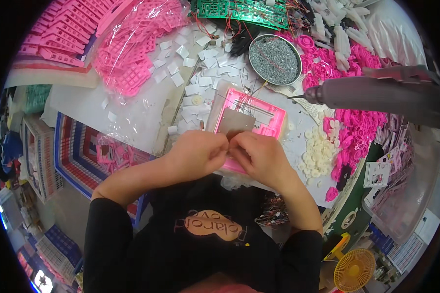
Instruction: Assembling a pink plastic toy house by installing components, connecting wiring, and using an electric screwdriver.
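Observation:
In front of me lies a pink plastic casing (277, 118) with thin wires at its far end. A flat grey plate (237, 122) rests over its middle. My left hand (200, 151) and my right hand (259, 155) meet over the casing's near part, close to the plate's near edge. Both are closed in a pinch, fingertips nearly touching. What they pinch is hidden by the fingers. Under the casing is a clear plastic wrapping.
A grey electric screwdriver (357, 93) hangs at the right, its tip near a round dish of screws (275, 59). White square pieces (208, 73), cream rings (319, 151), pink parts (359, 141) and green circuit boards (242, 12) surround the casing. Bagged pink grids (127, 58) lie far left.

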Demonstrator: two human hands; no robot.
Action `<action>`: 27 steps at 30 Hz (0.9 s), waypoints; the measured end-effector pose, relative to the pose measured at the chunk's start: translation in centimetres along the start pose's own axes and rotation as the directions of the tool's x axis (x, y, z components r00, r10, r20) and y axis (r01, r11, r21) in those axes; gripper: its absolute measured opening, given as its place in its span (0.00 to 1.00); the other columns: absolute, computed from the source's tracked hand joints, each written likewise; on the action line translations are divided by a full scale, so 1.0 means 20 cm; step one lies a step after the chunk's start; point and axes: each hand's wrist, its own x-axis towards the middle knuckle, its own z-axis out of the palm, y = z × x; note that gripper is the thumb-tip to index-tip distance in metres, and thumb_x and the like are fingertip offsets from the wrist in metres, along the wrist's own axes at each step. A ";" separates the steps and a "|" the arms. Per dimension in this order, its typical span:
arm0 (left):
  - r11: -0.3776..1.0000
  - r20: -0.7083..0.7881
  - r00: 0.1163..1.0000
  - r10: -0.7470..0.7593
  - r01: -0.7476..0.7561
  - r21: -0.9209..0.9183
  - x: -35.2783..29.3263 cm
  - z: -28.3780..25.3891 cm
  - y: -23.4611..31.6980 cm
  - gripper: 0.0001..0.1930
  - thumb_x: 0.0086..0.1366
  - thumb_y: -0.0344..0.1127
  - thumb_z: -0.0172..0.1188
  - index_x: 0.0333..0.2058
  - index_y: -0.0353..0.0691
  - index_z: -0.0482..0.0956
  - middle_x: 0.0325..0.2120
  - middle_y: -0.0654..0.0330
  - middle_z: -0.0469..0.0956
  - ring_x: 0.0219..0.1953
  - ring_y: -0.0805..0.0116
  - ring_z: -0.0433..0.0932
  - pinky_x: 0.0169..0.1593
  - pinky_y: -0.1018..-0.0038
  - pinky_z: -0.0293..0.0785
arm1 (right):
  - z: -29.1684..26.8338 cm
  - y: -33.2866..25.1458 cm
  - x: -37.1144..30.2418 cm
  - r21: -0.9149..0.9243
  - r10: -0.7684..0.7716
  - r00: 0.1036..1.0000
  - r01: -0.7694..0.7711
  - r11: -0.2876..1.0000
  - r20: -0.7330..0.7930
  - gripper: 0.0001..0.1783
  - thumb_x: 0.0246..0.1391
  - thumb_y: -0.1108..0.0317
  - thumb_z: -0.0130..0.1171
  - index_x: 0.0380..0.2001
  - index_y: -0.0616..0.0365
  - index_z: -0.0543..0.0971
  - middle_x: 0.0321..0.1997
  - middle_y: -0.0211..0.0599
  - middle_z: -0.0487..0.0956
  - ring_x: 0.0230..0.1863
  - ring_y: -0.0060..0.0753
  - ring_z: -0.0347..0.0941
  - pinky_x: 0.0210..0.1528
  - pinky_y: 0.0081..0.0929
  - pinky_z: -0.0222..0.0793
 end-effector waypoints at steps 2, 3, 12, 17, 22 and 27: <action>0.991 0.059 0.995 -0.085 0.091 -0.095 -0.01 -0.02 0.00 0.06 0.59 0.27 0.63 0.36 0.36 0.82 0.17 0.62 0.75 0.19 0.77 0.72 0.25 0.76 0.67 | -0.02 0.01 -0.01 0.060 0.031 0.998 -0.034 0.998 0.055 0.04 0.54 0.71 0.62 0.32 0.58 0.77 0.29 0.41 0.79 0.32 0.49 0.77 0.32 0.41 0.72; 0.974 0.111 0.984 -0.140 0.157 -0.164 -0.01 -0.04 -0.01 0.06 0.59 0.27 0.63 0.36 0.36 0.81 0.16 0.62 0.74 0.19 0.77 0.71 0.25 0.76 0.67 | -0.03 0.01 -0.01 0.088 0.056 0.997 -0.060 0.994 0.051 0.04 0.54 0.71 0.62 0.32 0.58 0.77 0.29 0.42 0.79 0.32 0.49 0.78 0.32 0.41 0.72; 0.991 0.032 0.994 -0.100 0.102 -0.081 -0.01 -0.03 0.01 0.06 0.60 0.27 0.63 0.36 0.35 0.81 0.17 0.64 0.73 0.18 0.80 0.70 0.24 0.78 0.67 | -0.05 0.01 -0.01 0.132 0.114 0.991 -0.121 0.984 0.065 0.04 0.55 0.71 0.62 0.32 0.60 0.79 0.29 0.45 0.80 0.31 0.51 0.78 0.34 0.40 0.72; 0.991 0.035 0.995 -0.094 0.097 -0.091 -0.01 -0.02 0.01 0.06 0.61 0.28 0.63 0.37 0.35 0.81 0.17 0.63 0.74 0.19 0.78 0.72 0.25 0.78 0.68 | -0.04 0.02 -0.01 0.130 0.121 0.990 -0.130 0.983 0.076 0.05 0.55 0.70 0.61 0.32 0.60 0.79 0.29 0.45 0.80 0.31 0.51 0.78 0.34 0.41 0.73; 0.993 0.029 0.997 -0.075 0.077 -0.093 0.00 -0.02 0.01 0.05 0.62 0.28 0.63 0.36 0.35 0.82 0.17 0.62 0.75 0.19 0.77 0.72 0.25 0.77 0.69 | -0.05 0.01 -0.01 0.099 0.126 0.988 -0.135 0.986 0.092 0.05 0.55 0.70 0.61 0.32 0.60 0.79 0.29 0.45 0.80 0.32 0.52 0.78 0.35 0.42 0.73; 0.998 0.012 0.999 -0.045 0.045 -0.050 0.00 0.00 0.01 0.05 0.61 0.28 0.64 0.36 0.35 0.80 0.17 0.60 0.75 0.18 0.73 0.73 0.25 0.75 0.69 | -0.04 0.02 -0.01 0.078 0.083 0.993 -0.090 0.993 0.088 0.04 0.54 0.70 0.60 0.32 0.60 0.78 0.30 0.44 0.80 0.32 0.52 0.78 0.35 0.42 0.73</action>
